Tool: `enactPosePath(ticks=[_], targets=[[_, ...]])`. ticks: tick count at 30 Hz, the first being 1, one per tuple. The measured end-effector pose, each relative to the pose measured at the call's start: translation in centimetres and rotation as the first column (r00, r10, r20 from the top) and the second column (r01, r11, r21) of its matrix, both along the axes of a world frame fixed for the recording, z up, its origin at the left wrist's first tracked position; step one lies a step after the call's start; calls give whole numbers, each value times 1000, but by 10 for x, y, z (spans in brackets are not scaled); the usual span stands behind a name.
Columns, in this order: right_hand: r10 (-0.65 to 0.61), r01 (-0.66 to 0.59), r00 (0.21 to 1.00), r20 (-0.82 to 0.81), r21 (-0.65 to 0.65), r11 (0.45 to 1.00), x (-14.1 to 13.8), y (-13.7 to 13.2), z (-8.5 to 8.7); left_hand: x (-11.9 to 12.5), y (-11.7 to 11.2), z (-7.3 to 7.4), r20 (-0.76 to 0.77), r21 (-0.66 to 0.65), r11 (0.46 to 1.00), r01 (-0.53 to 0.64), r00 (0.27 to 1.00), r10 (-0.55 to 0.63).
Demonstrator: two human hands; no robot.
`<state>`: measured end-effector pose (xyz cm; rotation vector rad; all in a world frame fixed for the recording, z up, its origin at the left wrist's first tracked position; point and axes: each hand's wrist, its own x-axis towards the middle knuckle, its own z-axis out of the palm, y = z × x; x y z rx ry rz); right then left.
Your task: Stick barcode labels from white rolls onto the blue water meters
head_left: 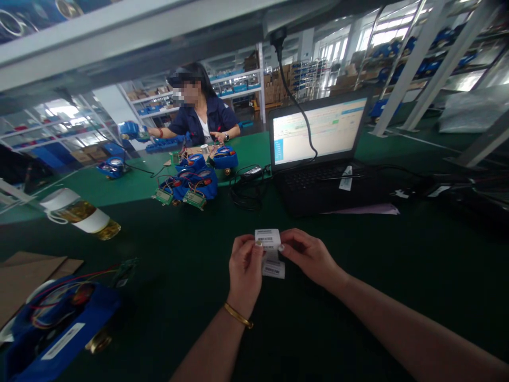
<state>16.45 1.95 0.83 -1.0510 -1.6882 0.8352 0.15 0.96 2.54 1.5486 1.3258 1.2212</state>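
Barcode label strip (269,249): small white strip, two printed labels showing, held up over the dark green bench (167,297) just below frame centre, clear of the surface. Left hand (244,268) pinches the strip's left edge between thumb and forefinger; gold bangle on that wrist. Right hand (310,254) pinches the top label's right edge, fingers pressed together on it, the rest curled. Lower label hangs free beneath. Judgement: to part a label cleanly, best keep the backing taut with the left and peel slowly from a corner with the right, touching the adhesive as little as possible so the barcode stays flat and unsmudged. Outward: at 12 to 1 o'clock of the hands, open laptop (318,154), screen lit, a black cable hanging down across it. At 11 o'clock, cluster of blue meters (194,183) with small green circuit boards wired to them. At 9 to 10 o'clock, white-sleeved jar of amber liquid (79,215) lying on its side. At 8 o'clock, near blue meter (51,329) with red wiring, cardboard beside. Far side, 11 o'clock: a co-worker (201,114) in dark jacket, seated, arm out toward more blue units.
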Motion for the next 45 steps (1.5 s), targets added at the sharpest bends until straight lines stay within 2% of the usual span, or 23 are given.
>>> enactPosePath(ticks=[3,10,15,23,25,29,31,36,38,42,45], targets=[[34,-34,999,-22,-2,999,-1,-1,0,0,-1,0,10,-16,1000,11,1000,-11],[43,-66,992,122,190,980,-2,-6,5,-1,0,-4,-20,-28,999,-27,999,26],[26,-53,990,139,199,978,-2,-6,3,-2,1,-2,-12,-87,996,8,1000,-9],[-11,-20,991,131,234,972,-4,-7,4,0,0,-3,-12,-51,998,31,999,-32],[-12,-10,995,101,213,977,-4,-7,5,0,-1,-2,-13,-60,998,25,1000,-26],[17,-12,997,-73,68,998,-5,-5,2,1,-2,-2,-20,-28,998,53,998,-54],[17,-12,993,-117,40,999,-4,-5,0,2,-1,-3,-26,-22,997,72,997,-73],[19,-22,1000,17,188,982,-4,-6,1,2,0,-4,13,-27,999,27,1000,-27],[19,-16,1000,-14,156,988,-5,-6,2,1,0,-3,37,-17,1000,20,999,-19],[-25,26,992,-121,7,1000,-4,-5,2,0,-2,1,23,52,997,62,998,-63],[-69,72,995,-73,33,997,-4,-5,2,1,-3,3,-22,49,996,77,997,-76]])
